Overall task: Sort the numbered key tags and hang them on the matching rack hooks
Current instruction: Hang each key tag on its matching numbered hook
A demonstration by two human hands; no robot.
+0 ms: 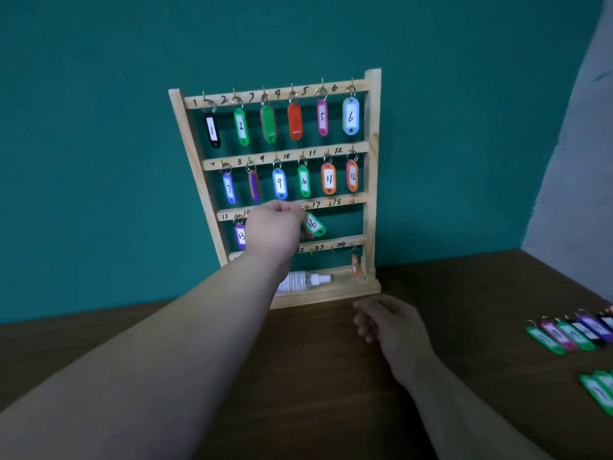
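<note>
Hooks 17 and 18 [329, 204] stand free right of the left grip [275, 227], which pinches green tag 16 [314, 224] by its ring on the rack [371, 180]. Right grip [388, 323] hangs loosely curled, holding nothing, above the surface [298, 376]; loose tags [570, 333] lie far right of it, teal wall [99, 161] beyond.

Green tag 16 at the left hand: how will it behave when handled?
Green tag 16 hangs tilted from its ring by the left hand, so it probably swings freely. Small plastic shell: likely light and stiff. The loose ring joint may let it twist while being hung.
</note>
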